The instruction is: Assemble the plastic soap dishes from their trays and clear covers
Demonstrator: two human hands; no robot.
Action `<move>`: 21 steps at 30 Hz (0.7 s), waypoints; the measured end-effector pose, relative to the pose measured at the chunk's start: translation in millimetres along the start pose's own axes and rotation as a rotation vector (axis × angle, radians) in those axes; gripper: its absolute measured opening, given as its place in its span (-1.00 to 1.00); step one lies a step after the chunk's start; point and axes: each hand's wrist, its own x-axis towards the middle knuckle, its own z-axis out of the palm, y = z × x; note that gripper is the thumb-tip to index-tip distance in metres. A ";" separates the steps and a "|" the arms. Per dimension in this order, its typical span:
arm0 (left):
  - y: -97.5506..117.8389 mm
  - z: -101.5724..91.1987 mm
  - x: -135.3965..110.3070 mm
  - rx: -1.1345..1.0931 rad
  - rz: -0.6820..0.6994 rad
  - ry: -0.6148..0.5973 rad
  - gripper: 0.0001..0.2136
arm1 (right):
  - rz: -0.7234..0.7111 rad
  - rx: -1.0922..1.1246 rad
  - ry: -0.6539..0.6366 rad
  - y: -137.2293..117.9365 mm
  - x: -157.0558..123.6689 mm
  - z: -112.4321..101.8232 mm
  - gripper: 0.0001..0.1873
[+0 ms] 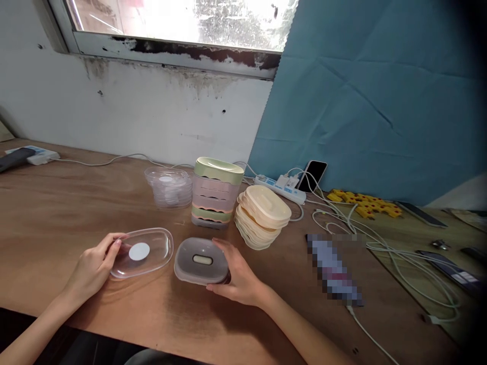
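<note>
The left hand (93, 263) grips the left edge of a clear tray (158, 253) over the worktop (152, 314). A clear tray stack (171, 192) stands behind. Just right of the held tray, a grey container (201, 247) sits below a multicoloured container stack (215, 195) in view. The right hand (239, 276) grasps the container's right side. A cream tray stack (262, 215) stands behind, rightward.

There are three stacks (172, 195) (216, 197) (258, 220), one separate grey box (202, 272) and one separate clear plastic piece (160, 252) on view. Two hands (91, 263) (240, 274), two power strips (43, 154) (279, 190) and one window (236, 23) show
</note>
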 end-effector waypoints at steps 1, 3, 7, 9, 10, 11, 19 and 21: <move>6.4 -2.7 3.3 -0.043 -0.027 0.006 -0.68 | -0.015 0.012 -0.031 -0.7 -1.0 0.0 -0.01; 19.5 -3.8 9.5 -0.120 -0.007 0.030 -0.67 | -0.022 0.032 -0.070 -2.0 -3.0 1.2 0.09; 39.1 12.3 11.8 -0.184 0.337 0.056 -0.70 | 0.028 0.054 -0.066 -2.4 -5.3 5.1 0.32; 44.9 23.6 5.7 -0.163 0.647 -0.060 -0.73 | 0.036 0.079 -0.052 -1.4 -5.4 6.1 0.41; 47.3 28.3 1.3 -0.140 0.792 -0.144 -0.69 | 0.026 0.091 -0.046 -1.0 -5.2 6.2 0.43; 49.2 32.0 -3.4 -0.122 0.906 -0.221 -0.64 | 0.007 0.098 -0.043 -0.7 -4.8 6.1 0.42; 55.4 35.3 -19.4 -0.292 0.923 -0.432 -0.80 | -0.154 -0.095 0.041 -2.1 -2.4 6.4 -0.10; 56.1 37.1 -15.9 -0.276 0.892 -0.442 -0.88 | -0.219 -0.199 0.096 -2.4 -2.6 7.7 -0.15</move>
